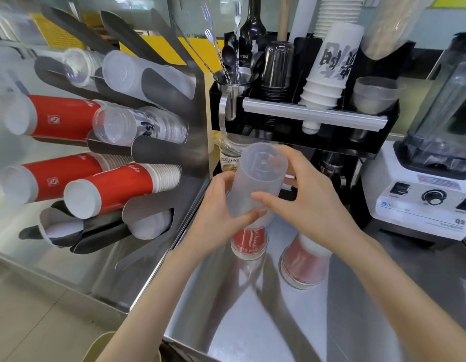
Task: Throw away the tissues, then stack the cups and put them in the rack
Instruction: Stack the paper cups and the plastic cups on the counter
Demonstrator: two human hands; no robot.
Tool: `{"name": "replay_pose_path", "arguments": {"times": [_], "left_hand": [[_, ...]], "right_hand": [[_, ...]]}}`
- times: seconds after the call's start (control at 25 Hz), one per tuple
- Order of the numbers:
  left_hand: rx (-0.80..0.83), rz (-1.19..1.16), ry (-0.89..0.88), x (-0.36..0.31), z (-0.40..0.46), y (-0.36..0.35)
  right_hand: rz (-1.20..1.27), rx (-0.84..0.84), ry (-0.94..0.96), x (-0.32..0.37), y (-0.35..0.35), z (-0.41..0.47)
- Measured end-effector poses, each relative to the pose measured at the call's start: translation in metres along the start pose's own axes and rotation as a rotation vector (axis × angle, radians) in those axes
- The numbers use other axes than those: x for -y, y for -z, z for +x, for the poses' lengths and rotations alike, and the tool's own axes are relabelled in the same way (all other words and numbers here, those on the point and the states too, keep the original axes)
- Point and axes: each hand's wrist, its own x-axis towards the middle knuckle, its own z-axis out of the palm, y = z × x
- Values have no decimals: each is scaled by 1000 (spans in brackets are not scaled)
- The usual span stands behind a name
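A frosted plastic cup [255, 178] is held upside down above the steel counter [252, 309], tilted a little to the left. My left hand [221, 218] grips its lower left side and my right hand [310, 199] grips its right side. Directly beneath it a clear cup with a red cup inside [248, 242] stands inverted on the counter. A second frosted cup over a red cup [303, 262] stands inverted to the right. The cup rack [192, 105] on the left holds slanted stacks of red paper cups [114, 189] and clear cups [127, 124]. No tissues are visible.
A black organiser [318, 118] at the back holds stacked cups, a steel jug of spoons and forks [231, 82] and a dark bottle. A white blender [430, 184] stands at the right. A jar [229, 158] sits behind my hands. A pale bin rim [101, 346] shows at bottom left.
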Motion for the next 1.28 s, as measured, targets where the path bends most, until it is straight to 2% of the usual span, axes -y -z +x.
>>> {"name": "replay_pose_path", "arguments": {"times": [0.2, 0.6, 1.0, 1.12, 1.28], "left_hand": [[55, 23, 16, 24, -33, 2], [225, 189, 264, 95, -63, -17], [280, 254, 389, 100, -59, -22], [287, 275, 328, 85, -55, -20], [158, 362, 107, 43, -39, -8]], "right_hand": [[-10, 75, -53, -12, -24, -20], [-216, 280, -245, -64, -90, -42], [-224, 303, -240, -76, -103, -46], [-241, 360, -228, -68, -94, -44], [-266, 252, -104, -54, -54, -43]]}}
